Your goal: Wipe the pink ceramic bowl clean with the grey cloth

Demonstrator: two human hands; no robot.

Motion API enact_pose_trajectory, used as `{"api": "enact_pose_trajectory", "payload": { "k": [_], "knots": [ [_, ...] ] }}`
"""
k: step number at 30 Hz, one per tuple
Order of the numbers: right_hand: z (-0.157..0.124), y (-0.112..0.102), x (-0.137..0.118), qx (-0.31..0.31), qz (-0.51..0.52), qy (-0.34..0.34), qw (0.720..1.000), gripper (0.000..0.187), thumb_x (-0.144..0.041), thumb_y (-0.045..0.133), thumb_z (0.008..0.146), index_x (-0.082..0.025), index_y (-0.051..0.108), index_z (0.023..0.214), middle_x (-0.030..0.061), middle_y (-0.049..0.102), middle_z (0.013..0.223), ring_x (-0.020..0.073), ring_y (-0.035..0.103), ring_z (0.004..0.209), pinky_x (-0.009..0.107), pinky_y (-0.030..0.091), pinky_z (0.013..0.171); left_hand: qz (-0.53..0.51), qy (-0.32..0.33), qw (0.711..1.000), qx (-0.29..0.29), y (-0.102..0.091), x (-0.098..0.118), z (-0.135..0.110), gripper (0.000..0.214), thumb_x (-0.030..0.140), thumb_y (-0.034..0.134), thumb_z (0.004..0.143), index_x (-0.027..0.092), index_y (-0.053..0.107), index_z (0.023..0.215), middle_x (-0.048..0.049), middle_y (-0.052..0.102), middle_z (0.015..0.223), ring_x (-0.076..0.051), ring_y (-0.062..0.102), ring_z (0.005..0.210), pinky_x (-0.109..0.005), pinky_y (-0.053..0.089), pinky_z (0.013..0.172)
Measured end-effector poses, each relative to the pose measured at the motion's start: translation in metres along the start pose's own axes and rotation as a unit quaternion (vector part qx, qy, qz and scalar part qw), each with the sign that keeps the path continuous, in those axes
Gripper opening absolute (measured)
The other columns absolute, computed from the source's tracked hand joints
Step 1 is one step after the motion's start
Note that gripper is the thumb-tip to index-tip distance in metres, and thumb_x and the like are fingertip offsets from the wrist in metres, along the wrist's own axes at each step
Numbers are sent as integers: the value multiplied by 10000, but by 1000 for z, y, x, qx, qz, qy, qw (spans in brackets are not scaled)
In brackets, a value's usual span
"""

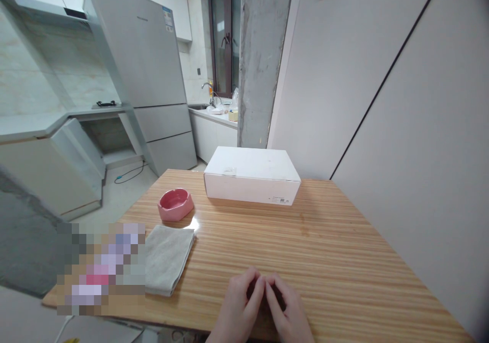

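Note:
My left hand [239, 307] and my right hand [288, 310] rest side by side on the wooden table [324, 251] near its front edge. Their fingertips meet and the fingers are curled inward, arching over a dark gap; whether anything lies inside is hidden. A folded grey cloth [168, 259] lies to the left of my left hand. Beyond it sits a pink dish [175, 204]. A closed white box [252, 175] stands at the far side of the table, well away from both hands.
A blurred-out patch [101, 269] covers the table's left front corner. A white wall [401, 103] runs along the table's right side. A grey fridge [148, 73], a concrete pillar [260, 57] and a kitchen counter with a tap [214, 111] stand behind.

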State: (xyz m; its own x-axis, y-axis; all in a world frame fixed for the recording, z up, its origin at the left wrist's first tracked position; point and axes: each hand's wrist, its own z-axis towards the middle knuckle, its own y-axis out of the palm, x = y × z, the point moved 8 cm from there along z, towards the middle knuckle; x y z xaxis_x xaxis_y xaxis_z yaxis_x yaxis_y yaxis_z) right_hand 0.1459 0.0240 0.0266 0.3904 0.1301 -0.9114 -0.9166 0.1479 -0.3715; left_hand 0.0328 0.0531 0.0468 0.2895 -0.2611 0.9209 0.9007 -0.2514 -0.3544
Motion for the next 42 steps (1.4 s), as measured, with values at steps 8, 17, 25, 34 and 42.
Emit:
{"api": "enact_pose_trajectory", "payload": {
  "k": [8,17,25,34,42],
  "knots": [
    [0,-1,-2,10,1,16,1000,337,-491,472,942,-229,670,867,55,717,874,211,661,807,271,503,765,-6,-13,999,-29,5,-6,1,350,405,398,964,193,511,710,-5,559,689,-144,517,665,-241,371,632],
    [0,-1,-5,23,19,11,1000,379,-538,477,927,-229,675,834,46,702,807,205,647,761,265,504,736,-7,-13,999,-34,5,-4,1,348,407,392,967,190,500,716,-4,543,688,-142,504,664,-243,359,636],
    [0,-3,-4,25,-11,-6,1000,344,-512,488,929,-235,664,828,47,721,813,207,666,760,261,524,727,-9,-12,999,-34,5,-6,2,352,408,397,968,189,505,714,-7,549,685,-142,506,663,-240,363,634],
    [1,-3,-2,21,9,7,1000,332,-503,499,925,-232,641,796,34,693,781,198,647,742,258,503,729,-15,-9,999,-32,11,-10,0,378,433,386,968,187,521,715,-10,555,681,-143,508,656,-244,375,630],
    [-2,-10,17,51,123,79,988,472,-642,519,856,-209,559,671,-37,459,527,136,476,494,235,396,511,73,51,991,104,-103,25,32,303,460,480,915,212,600,788,-33,627,848,-202,588,865,-298,456,798]
  ]
}}
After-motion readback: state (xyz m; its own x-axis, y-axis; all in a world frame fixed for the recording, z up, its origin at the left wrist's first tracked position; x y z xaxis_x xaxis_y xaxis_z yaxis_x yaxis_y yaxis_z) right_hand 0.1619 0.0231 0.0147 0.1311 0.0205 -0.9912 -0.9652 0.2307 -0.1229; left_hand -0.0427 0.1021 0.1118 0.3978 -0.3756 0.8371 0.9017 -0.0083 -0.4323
